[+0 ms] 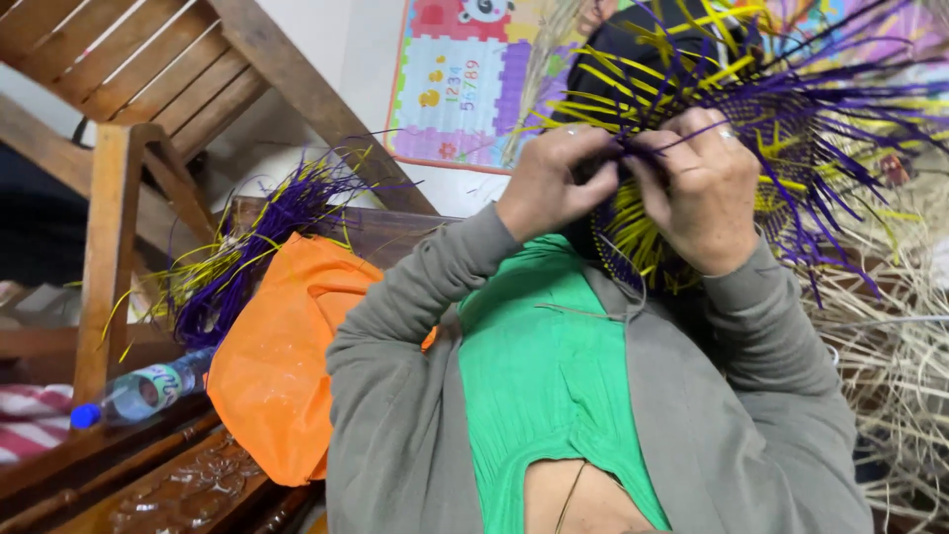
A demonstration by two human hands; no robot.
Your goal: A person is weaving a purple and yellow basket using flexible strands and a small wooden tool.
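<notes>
left hand (554, 183) pinches purple strips | right hand (704, 188) grips woven piece (781, 109) | hands touching, strips fan up-right

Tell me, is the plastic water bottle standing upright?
No, the water bottle lies on its side on the wooden bench, its blue cap pointing left, beside the orange bag.

We see soft, even indoor light with no hard shadows or glare. The purple and yellow woven straw piece (751, 129) looks slightly motion-blurred at its strand tips, perhaps from movement. The slatted wooden chair (129, 109) bends toward the frame edge.
</notes>
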